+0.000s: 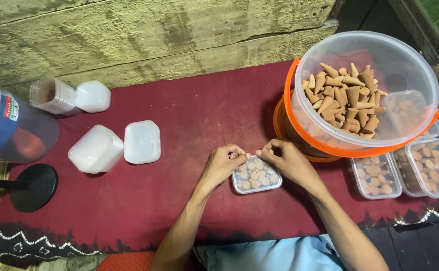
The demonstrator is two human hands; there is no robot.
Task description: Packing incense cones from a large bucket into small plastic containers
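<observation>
A small clear plastic box [257,181] sits on the dark red cloth [189,150], packed with several brown cones standing upright. My left hand [224,163] rests at the box's left rim with fingers curled. My right hand [284,158] hovers over its right rim, fingertips pinched together; whether a cone is between them is not visible. Behind my right hand stands a clear bucket [410,75] with an orange rim, holding a heap of loose brown cones [344,103].
Two filled clear boxes [377,176] [435,168] lie at the right under the bucket. An empty white box [95,149] and its lid [142,142] lie at left, with another box [54,95] and lid [93,96] behind. A blue jar [9,120] and black round stand [34,186] are far left.
</observation>
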